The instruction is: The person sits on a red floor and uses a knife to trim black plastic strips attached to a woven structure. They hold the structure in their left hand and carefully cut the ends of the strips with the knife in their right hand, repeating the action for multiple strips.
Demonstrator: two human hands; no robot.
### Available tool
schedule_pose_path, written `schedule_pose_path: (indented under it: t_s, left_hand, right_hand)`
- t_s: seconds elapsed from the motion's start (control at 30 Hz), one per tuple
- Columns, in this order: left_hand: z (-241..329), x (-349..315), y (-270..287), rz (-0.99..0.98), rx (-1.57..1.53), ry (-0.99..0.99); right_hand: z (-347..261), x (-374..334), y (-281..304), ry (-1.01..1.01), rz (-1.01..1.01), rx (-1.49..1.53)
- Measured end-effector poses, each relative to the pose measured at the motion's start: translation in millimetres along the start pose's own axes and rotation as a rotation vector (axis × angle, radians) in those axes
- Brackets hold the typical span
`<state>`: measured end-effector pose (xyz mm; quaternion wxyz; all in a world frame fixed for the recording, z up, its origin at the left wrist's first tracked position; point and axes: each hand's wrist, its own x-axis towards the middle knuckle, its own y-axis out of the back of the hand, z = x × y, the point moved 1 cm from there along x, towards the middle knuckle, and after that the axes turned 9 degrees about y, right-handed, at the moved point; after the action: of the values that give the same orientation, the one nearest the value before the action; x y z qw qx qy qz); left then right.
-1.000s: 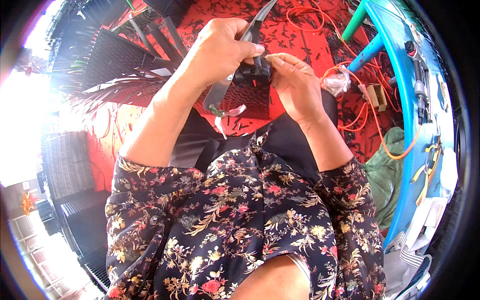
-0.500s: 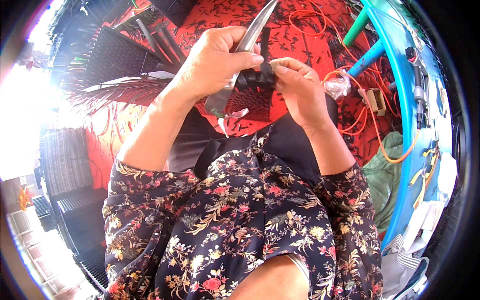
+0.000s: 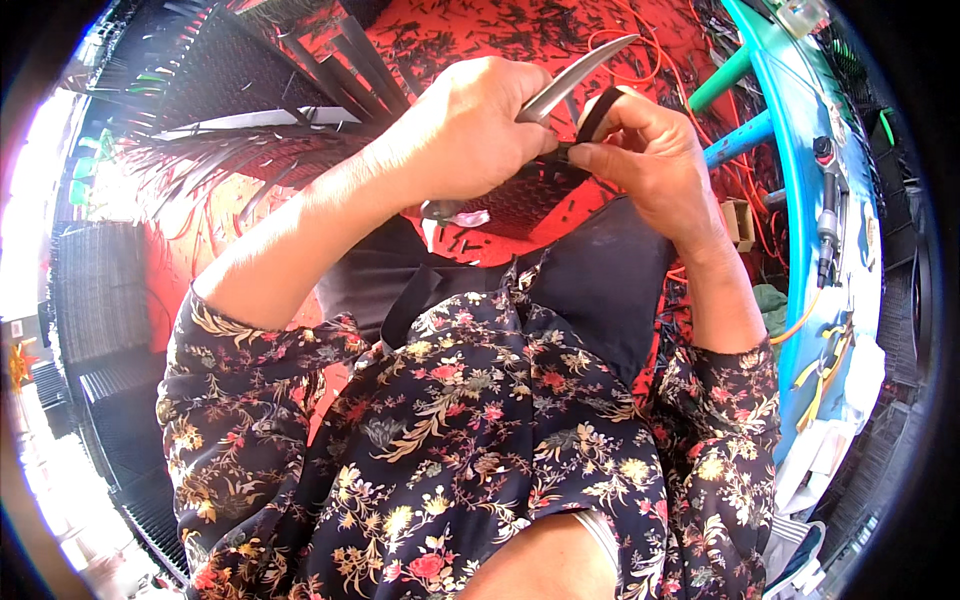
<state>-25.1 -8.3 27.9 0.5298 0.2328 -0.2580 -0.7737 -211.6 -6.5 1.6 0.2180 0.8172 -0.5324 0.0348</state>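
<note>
My left hand [image 3: 470, 125] is closed around a curved, pointed metal blade [image 3: 575, 80], whose tip points up and to the right. A tool end with pale pink and white wrapping shows below that hand. To its right, my right hand [image 3: 655, 160] pinches a flat black strip [image 3: 600, 112] between thumb and fingers. The strip bends up over the fingers. Both hands are close together above a black woven panel [image 3: 540, 195], which is partly hidden under my left hand and wrist. Where the strip meets the weave is hidden by the fingers.
Loose black strips fan out from another woven piece [image 3: 235, 85] at the left. Strip offcuts litter the red floor [image 3: 450, 40]. A blue table [image 3: 800, 250] at the right bears a grey hand tool [image 3: 829, 215]; an orange hose [image 3: 655, 60] runs nearby. A small cardboard box [image 3: 740, 222] stands beneath.
Both hands have shifted right, and the blade has tilted further rightward. The black strip now bends up from my right fingers. The woven panel has turned below my hands.
</note>
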Motion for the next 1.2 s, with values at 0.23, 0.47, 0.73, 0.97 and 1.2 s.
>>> schedule_pose_path:
  t_s: [0.23, 0.47, 0.73, 0.97, 1.2]
  left_hand:
    - [3.9, -9.0, -1.4, 0.101, 0.006, -0.081]
    - [11.0, -8.1, -6.8, 0.140, -0.007, -0.184]
    - [15.5, -17.1, -6.6, 0.133, 0.010, -0.263]
    - [23.8, -16.3, -8.1, 0.135, 0.028, -0.275]
    - [27.0, -14.1, -10.8, 0.104, 0.008, -0.250]
  right_hand:
    - [-16.5, 6.5, 14.2, -0.080, -0.152, -0.043]
    - [-20.8, 30.7, 39.9, -0.248, -0.466, 0.159]
    - [-28.2, 63.1, 43.1, -0.189, -0.891, -0.005]
    - [-27.6, 64.1, 45.9, -0.036, -0.934, -0.054]
    - [-21.2, 50.9, 47.1, -0.030, -0.864, 0.004]
